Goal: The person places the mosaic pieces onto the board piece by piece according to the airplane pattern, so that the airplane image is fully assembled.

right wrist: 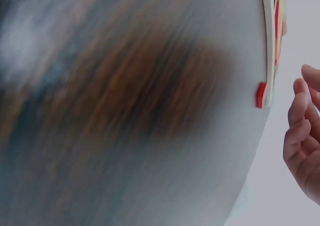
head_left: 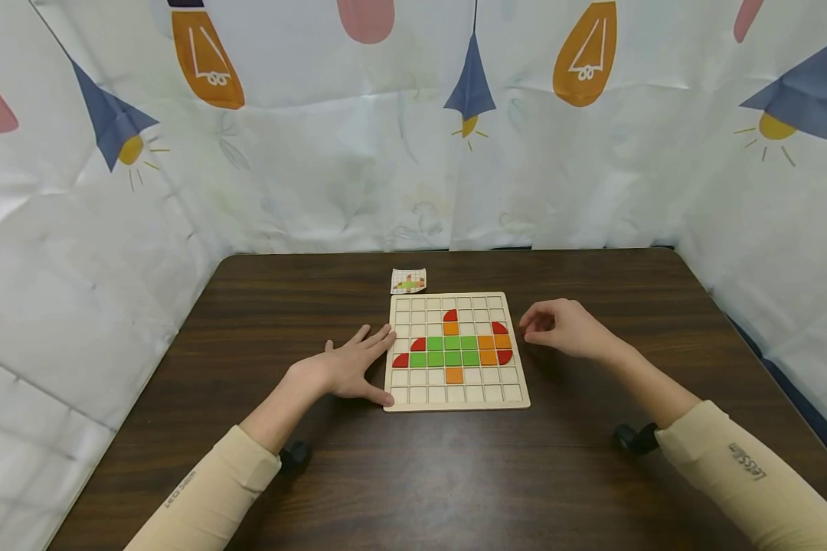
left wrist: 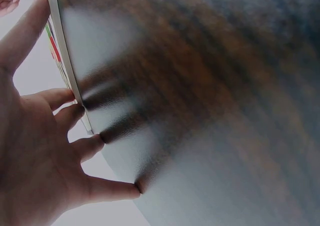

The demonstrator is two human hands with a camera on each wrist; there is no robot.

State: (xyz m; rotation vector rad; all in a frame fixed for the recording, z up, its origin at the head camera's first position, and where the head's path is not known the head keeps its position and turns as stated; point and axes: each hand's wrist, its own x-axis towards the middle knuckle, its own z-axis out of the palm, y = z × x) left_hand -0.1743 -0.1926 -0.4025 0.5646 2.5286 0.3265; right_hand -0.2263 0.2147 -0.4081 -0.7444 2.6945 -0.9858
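Note:
A pale wooden grid board (head_left: 423, 394) lies on the table, holding several green tiles (head_left: 452, 343), orange tiles (head_left: 454, 375) and red rounded pieces (head_left: 450, 315). My left hand (head_left: 348, 371) is spread at the board's left edge; its thumb and some fingertips touch the rim, and other fingertips rest on the tabletop in the left wrist view. Just off the board's right edge hovers my right hand (head_left: 561, 327), its fingers loosely bent and nothing visible between them. A red piece (right wrist: 261, 94) stands beside the rim in the right wrist view; the right hand hides that spot in the head view.
A small picture card (head_left: 408, 282) with a similar coloured pattern lies behind the board's far left corner. The dark wood-grain table (head_left: 482, 474) extends to a patterned white curtain (head_left: 358, 176) at the back and sides.

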